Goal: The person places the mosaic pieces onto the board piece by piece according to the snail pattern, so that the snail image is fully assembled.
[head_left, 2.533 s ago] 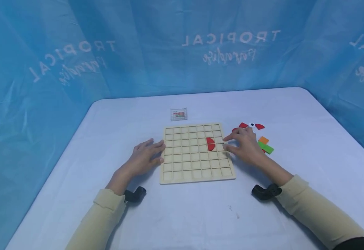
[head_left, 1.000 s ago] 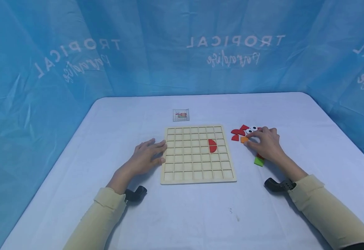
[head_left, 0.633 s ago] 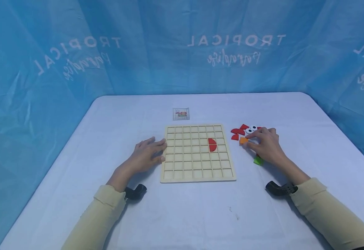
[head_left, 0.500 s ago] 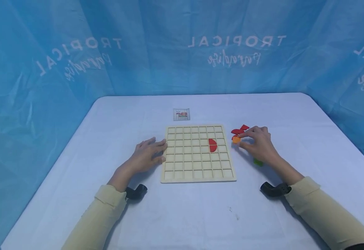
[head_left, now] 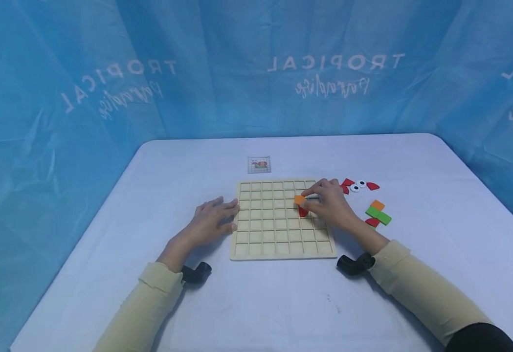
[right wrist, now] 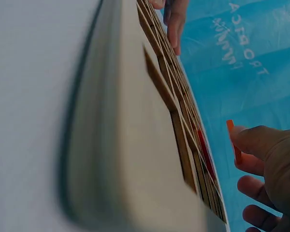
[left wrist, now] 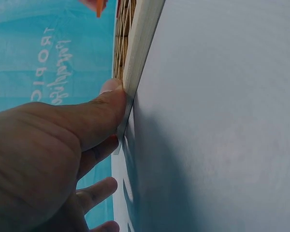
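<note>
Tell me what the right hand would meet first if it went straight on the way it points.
Most likely the grid board, reached by the orange tile that the right hand pinches. The right wrist view shows the tile clear above the board, though depth is unclear.

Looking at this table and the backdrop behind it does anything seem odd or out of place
Yes: the lettering on the blue backdrop reads backward, as if mirrored. Faint dark marks also spot the white tablecloth in front of the grid board. I see no spill or damage to the board.
</note>
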`<action>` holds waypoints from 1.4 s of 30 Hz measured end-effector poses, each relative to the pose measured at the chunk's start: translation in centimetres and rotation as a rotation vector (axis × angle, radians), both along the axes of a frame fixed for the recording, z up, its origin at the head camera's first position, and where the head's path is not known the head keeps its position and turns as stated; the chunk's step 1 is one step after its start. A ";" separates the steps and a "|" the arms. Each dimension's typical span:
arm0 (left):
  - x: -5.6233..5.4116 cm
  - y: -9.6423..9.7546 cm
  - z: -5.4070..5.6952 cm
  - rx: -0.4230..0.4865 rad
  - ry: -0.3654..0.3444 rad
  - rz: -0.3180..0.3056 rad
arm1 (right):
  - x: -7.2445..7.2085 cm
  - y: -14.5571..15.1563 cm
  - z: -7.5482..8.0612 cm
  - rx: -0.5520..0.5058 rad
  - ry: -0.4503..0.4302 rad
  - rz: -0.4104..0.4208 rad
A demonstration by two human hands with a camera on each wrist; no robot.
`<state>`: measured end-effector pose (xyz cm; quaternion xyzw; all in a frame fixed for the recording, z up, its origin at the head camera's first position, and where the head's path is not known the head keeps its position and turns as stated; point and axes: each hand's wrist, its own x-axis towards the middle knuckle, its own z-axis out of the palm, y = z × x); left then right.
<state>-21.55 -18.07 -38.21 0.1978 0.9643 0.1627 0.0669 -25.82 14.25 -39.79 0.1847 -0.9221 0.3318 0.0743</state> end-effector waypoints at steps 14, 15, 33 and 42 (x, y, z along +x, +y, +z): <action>-0.1 0.7 -0.1 -0.036 0.001 -0.010 | -1.0 -0.6 -1.3 0.056 0.052 0.042; 0.0 0.7 -0.1 -0.034 0.001 -0.010 | -1.1 -0.6 -1.3 0.064 0.055 0.042; -0.3 0.8 -0.3 -0.053 0.006 -0.019 | -0.6 -0.5 -1.1 0.038 0.068 0.011; 0.1 0.5 0.2 -0.033 0.005 0.014 | 0.6 3.4 0.0 0.017 0.089 -0.115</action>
